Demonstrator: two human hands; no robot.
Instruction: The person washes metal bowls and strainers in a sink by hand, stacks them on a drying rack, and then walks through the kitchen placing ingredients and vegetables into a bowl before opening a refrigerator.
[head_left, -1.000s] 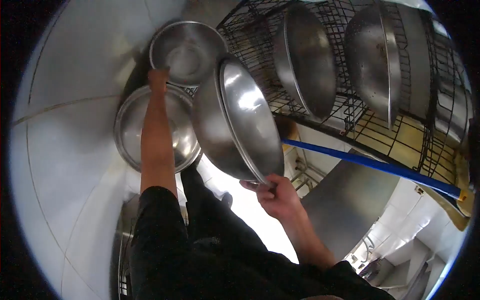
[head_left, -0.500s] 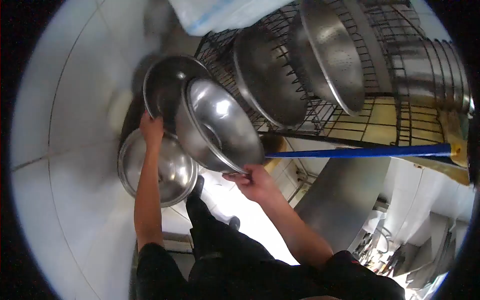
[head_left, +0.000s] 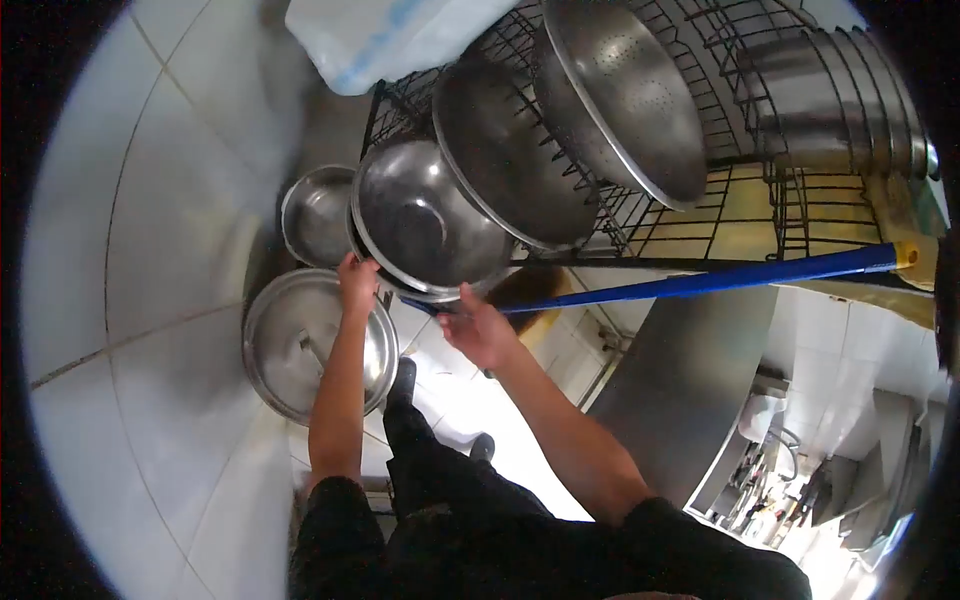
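Note:
A large stainless steel mixing bowl [head_left: 430,215] leans on its side against the wire rack, its hollow facing me. Its rim doubles at the lower left, so another bowl seems to be nested behind it. My left hand [head_left: 358,284] is closed on that lower left rim. At the lower right edge is my right hand [head_left: 480,330], thumb raised by the rim and fingers apart below it; whether it touches the metal is unclear. Below my left forearm sits a round steel lid or shallow pan [head_left: 280,345]. A smaller steel pan [head_left: 320,215] stands behind the bowl, near the wall.
The black wire rack [head_left: 720,215] holds a steel basin [head_left: 510,160], a perforated colander [head_left: 630,100] and steel pots [head_left: 830,100]. A blue pole [head_left: 690,285] crosses below it. White plastic [head_left: 390,40] hangs at the top. A steel counter [head_left: 690,390] stands right; tiled wall [head_left: 170,230] left.
The mixing bowl has gone up against the rack, and the bowl behind it is now mostly hidden behind it. My right hand's fingers have come off the rim and spread. My left hand has shifted right.

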